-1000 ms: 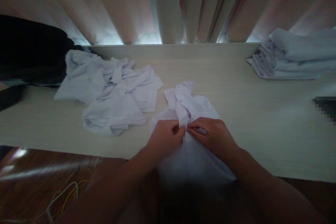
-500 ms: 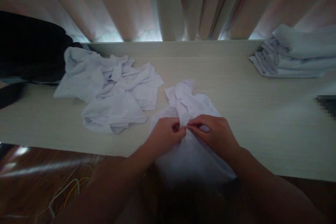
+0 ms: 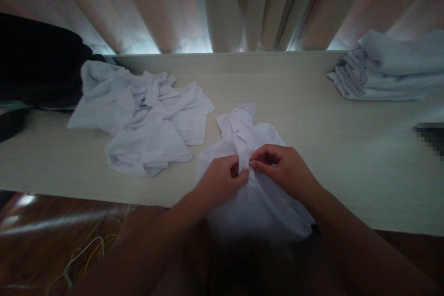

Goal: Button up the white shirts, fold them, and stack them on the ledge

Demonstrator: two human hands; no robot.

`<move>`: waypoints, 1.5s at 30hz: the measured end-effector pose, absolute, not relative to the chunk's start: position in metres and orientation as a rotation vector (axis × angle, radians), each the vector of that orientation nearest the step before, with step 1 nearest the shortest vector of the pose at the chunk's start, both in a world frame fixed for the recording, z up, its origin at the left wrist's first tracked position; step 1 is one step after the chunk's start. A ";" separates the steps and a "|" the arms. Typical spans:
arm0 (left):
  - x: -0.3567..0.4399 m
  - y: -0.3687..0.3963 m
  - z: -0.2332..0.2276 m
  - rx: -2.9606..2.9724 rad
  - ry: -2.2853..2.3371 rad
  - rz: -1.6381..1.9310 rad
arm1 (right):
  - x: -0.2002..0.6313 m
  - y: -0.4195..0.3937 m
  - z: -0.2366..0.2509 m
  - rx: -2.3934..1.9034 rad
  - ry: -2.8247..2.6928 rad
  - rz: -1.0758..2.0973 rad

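- Both hands are seen in the head view, brought together at the front strip of a white shirt (image 3: pixel 256 194). The left hand (image 3: pixel 220 182) is closed, with the cloth pinched between thumb and fingers; the right hand (image 3: pixel 282 169) is also pinched on the same strip, its fingertips touching those of the left.
- The white shirt is laid on the pale table (image 3: pixel 312 125), near the front edge, with its lower part hanging over toward the person. A small button (image 3: pixel 237 129) can be made out higher on the strip.
- The step in hand is judged to be the work on a button at the front strip; whether it is being closed or opened cannot be told. A small, exact finger movement is called for next.
- A crumpled pile of white clothes (image 3: pixel 145 120) is lying to the left, and a folded stack (image 3: pixel 385 71) far to the right, before the curtain (image 3: pixel 222 4).
- No brand, label or writing can be read.
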State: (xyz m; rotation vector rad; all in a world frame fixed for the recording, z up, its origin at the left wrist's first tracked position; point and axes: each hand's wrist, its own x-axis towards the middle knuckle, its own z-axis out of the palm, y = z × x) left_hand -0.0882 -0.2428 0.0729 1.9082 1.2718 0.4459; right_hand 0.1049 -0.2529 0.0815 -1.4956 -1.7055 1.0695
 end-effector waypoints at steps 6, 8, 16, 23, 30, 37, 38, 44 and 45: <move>-0.088 -0.244 0.070 1.924 1.258 0.436 | 0.106 -0.253 0.080 -1.494 -1.711 1.088; -0.088 -0.244 0.070 1.930 1.258 0.428 | 0.106 -0.253 0.080 -1.493 -1.721 1.077; -0.088 -0.244 0.071 1.941 1.241 0.429 | 0.107 -0.253 0.081 -1.491 -1.772 1.035; -0.089 -0.244 0.070 1.939 1.229 0.438 | 0.111 -0.251 0.082 -1.433 -1.756 1.156; -0.091 -0.243 0.072 1.805 1.125 0.443 | 0.117 -0.247 0.085 -1.330 -1.583 1.498; -0.086 -0.239 0.071 1.355 1.020 0.525 | 0.119 -0.247 0.082 -1.272 -1.489 1.569; -0.085 -0.239 0.071 1.286 1.014 0.545 | 0.119 -0.248 0.081 -1.260 -1.487 1.573; -0.090 -0.234 0.069 1.033 0.927 0.637 | 0.115 -0.253 0.076 -1.286 -1.694 1.478; -0.092 -0.233 0.069 1.030 0.919 0.629 | 0.114 -0.254 0.074 -1.341 -1.752 1.390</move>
